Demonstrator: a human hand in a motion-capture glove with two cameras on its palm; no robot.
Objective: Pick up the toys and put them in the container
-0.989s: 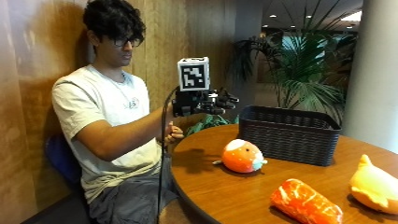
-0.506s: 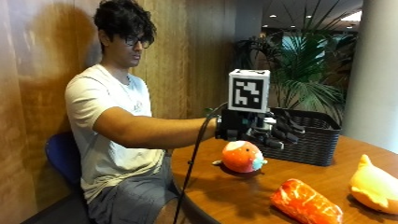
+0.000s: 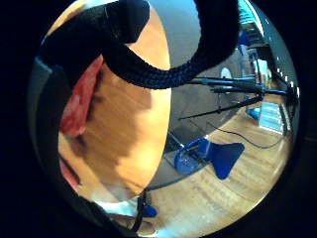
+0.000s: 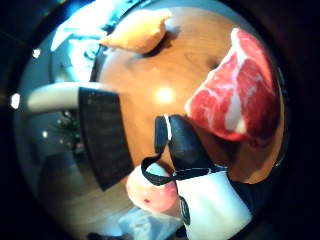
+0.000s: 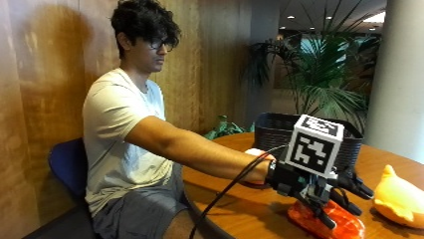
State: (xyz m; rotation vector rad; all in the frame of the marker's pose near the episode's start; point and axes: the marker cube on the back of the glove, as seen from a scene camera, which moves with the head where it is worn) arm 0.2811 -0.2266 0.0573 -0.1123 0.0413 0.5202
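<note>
Three toys show and none looks to be in the container yet, so you've got the whole job ahead, judging by how things lie. The red-orange marbled steak-shaped plush toy lies flat on the round wooden table at the near right edge, directly under your black-gloved right hand. Its long axis runs roughly left to right in the outside view, broad end toward the right; in the thumb-side palm view the same toy sits just beside a gloved fingertip, white marbling lines running along its length. Your fingers are spread and reaching down over it, extended rather than curled; I can't tell whether they touch it yet. No grasp visible.

The yellow-orange soft plush toy lies to the right, near the steak but apart from it, with a pointed tip upward. A round pink-orange plush toy shows only in the thumb-side palm view, close under the hand, lying near the container wall.

The dark woven rectangular basket stands at the far side of the table, upright, open top; its inside isn't visible from here.

Left to do, as I judge it: close on the steak, carry it far-left to the basket, then the other two.
</note>
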